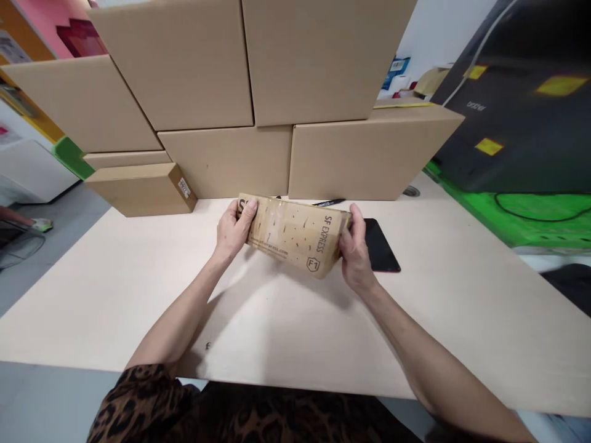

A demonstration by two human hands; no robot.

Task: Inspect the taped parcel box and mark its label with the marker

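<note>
SF Express carton (295,237) sits mid-frame, held just above the surface (115,289), tilted so its printed face looks toward the camera. Long axis runs left-right across the frame, right end a bit lower and nearer the viewer. Left hand (233,231) clamps the left end: thumb over the top edge, fingers wrapped behind, out of view. Right hand (353,249) clamps the right end the same way, thumb on the near corner. Both hands closed on the carton, one per end, so neither is nearer; carton spans directly between them.

Black flat slab (381,246) lies on the surface right behind the right hand, partly hidden by it. Black pen (329,202) lies behind the carton, at the foot of the stacked cardboard boxes (240,92) filling the upper frame. Smaller flat box (141,187) lies at the stack's left foot. Green mat (521,215) at right edge.
</note>
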